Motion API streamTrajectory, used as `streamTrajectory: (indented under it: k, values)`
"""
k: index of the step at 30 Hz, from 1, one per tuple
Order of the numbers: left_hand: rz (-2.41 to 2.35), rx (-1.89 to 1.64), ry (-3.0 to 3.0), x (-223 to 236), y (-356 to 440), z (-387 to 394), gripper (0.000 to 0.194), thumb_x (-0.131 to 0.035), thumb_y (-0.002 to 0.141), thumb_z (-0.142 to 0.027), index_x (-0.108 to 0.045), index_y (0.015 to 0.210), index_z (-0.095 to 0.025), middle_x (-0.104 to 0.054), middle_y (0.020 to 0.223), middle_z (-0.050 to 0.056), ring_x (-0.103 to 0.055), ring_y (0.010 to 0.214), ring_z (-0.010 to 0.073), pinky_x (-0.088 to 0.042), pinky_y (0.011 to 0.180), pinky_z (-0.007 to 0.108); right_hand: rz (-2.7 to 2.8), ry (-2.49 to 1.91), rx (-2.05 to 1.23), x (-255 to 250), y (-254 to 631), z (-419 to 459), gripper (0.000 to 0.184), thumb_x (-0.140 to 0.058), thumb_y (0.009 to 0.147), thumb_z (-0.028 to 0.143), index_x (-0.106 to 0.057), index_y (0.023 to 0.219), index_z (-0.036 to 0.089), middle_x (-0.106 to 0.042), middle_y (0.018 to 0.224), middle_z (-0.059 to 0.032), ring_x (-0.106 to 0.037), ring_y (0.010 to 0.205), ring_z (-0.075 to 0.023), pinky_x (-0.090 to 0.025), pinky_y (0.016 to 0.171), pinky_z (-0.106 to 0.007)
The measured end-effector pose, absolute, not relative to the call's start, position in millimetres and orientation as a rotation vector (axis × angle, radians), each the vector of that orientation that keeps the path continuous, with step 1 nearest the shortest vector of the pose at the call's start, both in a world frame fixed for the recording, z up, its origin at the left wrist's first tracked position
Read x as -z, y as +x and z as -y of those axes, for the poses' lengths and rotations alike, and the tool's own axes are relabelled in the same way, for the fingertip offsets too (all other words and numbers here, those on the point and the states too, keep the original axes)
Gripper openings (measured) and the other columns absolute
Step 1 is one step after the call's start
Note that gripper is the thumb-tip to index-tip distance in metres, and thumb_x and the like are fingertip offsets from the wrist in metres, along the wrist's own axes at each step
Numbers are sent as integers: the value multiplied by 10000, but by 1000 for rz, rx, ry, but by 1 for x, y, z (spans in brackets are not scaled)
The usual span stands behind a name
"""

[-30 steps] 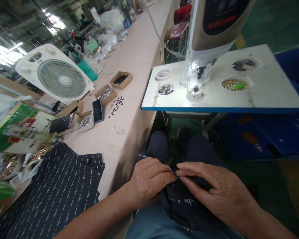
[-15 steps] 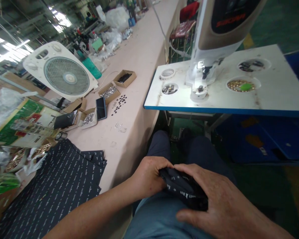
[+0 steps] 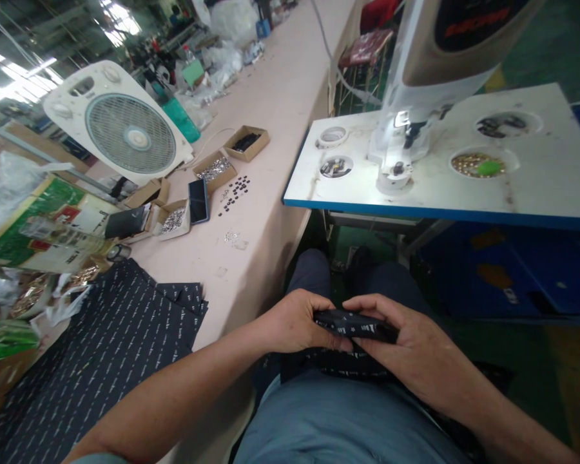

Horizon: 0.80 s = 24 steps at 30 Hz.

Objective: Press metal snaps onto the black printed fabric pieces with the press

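A black fabric piece point(image 3: 355, 323) printed with white lettering and stars is held folded over my lap. My left hand point(image 3: 302, 322) grips its left end, the thumb lying along the near side. At the other end my right hand point(image 3: 410, 341) is closed on the same fabric, fingers on the far side and thumb underneath. More of the printed cloth hangs below the fold across my thighs. On the bench to my left lies a stack of matching black printed fabric point(image 3: 106, 348).
A snap-fastening machine point(image 3: 406, 142) stands on a white table point(image 3: 343, 190) with cups of small metal parts. Along the pink bench point(image 3: 270, 180) are a box fan point(image 3: 130, 132), small boxes of fasteners point(image 3: 217, 171), a phone point(image 3: 198, 200) and loose black caps point(image 3: 234, 194).
Both hands have turned the fabric from a slanted bunch into a flatter, level fold. My right hand has shifted up and its thumb now presses on the cloth.
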<state>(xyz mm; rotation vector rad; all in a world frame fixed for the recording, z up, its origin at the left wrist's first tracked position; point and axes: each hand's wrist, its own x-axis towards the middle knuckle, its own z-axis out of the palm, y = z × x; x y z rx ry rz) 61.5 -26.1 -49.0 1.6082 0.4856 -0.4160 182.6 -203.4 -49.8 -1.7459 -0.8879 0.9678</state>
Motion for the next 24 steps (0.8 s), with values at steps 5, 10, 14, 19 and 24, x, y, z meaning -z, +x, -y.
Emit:
streamTrajectory:
  k: [5,10,14,19,24]
  values:
    - [-490,457,1467,52,61,21,288,-838,684,-319,-695,839,-122,-608,739,-30,-514,687,90,-376,665,216,855,-1766,-1005,50,187,201,294,-634,841,298,-698,1121,236,-781,889,14,-736,780,-198,-549,653,-270]
    - [-509,470,1418,53,60,21,284,-822,684,-321,-687,840,-125,-612,743,-23,-517,682,95,-385,672,226,822,-1778,-1029,53,187,201,338,-653,841,332,-695,1159,228,-776,878,2,-730,756,-213,-549,635,-288]
    - [-495,481,1459,52,60,21,253,-796,716,-330,-673,825,-138,-594,729,-33,-494,658,86,-373,639,218,810,-1800,-1007,54,187,201,311,-661,830,331,-703,1125,244,-778,892,12,-734,784,-216,-555,684,-299]
    - [-490,487,1518,57,59,22,251,-761,743,-354,-667,831,-138,-543,689,-39,-445,618,81,-327,579,217,802,-1833,-956,54,188,202,303,-671,806,348,-714,1086,241,-772,874,12,-723,762,-215,-551,695,-306]
    - [-508,461,1442,63,60,27,216,-725,733,-325,-636,778,-133,-484,644,-52,-388,580,67,-280,556,223,842,-1867,-904,52,190,201,271,-671,804,351,-721,1049,246,-762,872,15,-708,762,-211,-542,713,-311]
